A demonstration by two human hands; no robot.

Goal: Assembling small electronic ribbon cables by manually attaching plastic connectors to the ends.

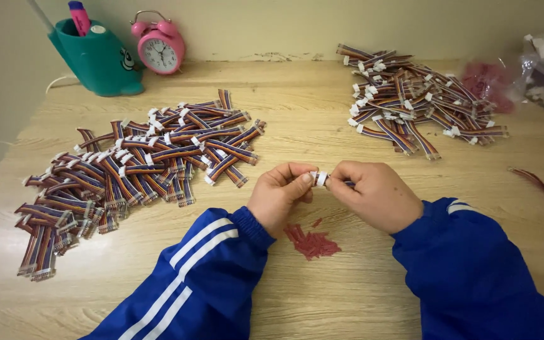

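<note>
White plastic connector (320,178) sits between the two hands above the tabletop (322,126), left hand (279,196) and right hand (376,195) both in a closed grip on it, its ribbon cable running rightward into the right fist.

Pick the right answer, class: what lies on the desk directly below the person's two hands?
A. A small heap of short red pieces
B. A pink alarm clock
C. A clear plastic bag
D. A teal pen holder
A: the small heap of short red pieces lies on the wooden desk just under the left hand and right hand.
</note>
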